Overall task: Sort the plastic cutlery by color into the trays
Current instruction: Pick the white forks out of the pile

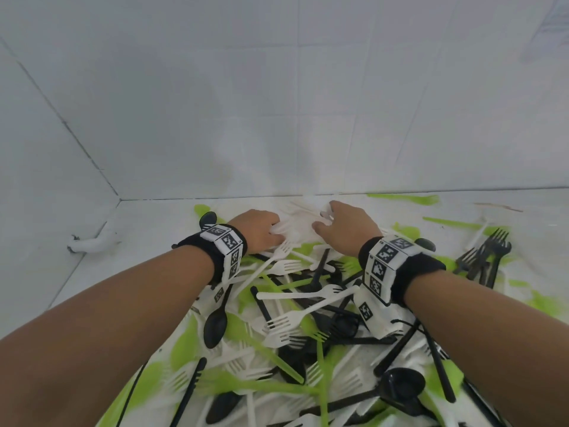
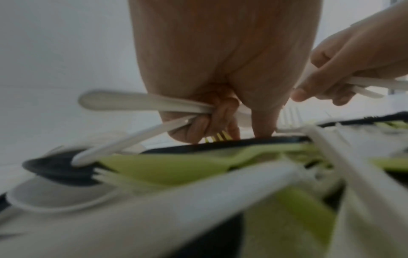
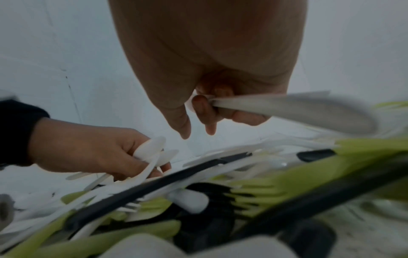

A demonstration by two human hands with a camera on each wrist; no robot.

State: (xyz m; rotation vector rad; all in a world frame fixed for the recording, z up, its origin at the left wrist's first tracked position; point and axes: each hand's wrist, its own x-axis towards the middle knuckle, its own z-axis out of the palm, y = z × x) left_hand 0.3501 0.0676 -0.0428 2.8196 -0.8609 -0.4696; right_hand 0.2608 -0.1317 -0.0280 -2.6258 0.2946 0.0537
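Your left hand (image 1: pixel 261 231) and right hand (image 1: pixel 345 226) each clench white plastic cutlery (image 2: pixel 141 103) over a tangled pile of white, green and black plastic forks and spoons (image 1: pixel 295 328) by the white tiled wall (image 1: pixel 277 103). Wristbands (image 1: pixel 388 266) show square coded markers, no readable words.

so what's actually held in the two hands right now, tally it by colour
white cutlery: at least 4, with 2 showing in the left hand and 2 in the right hand
green: 0
black: 0
total: at least 4; the fists may hide more
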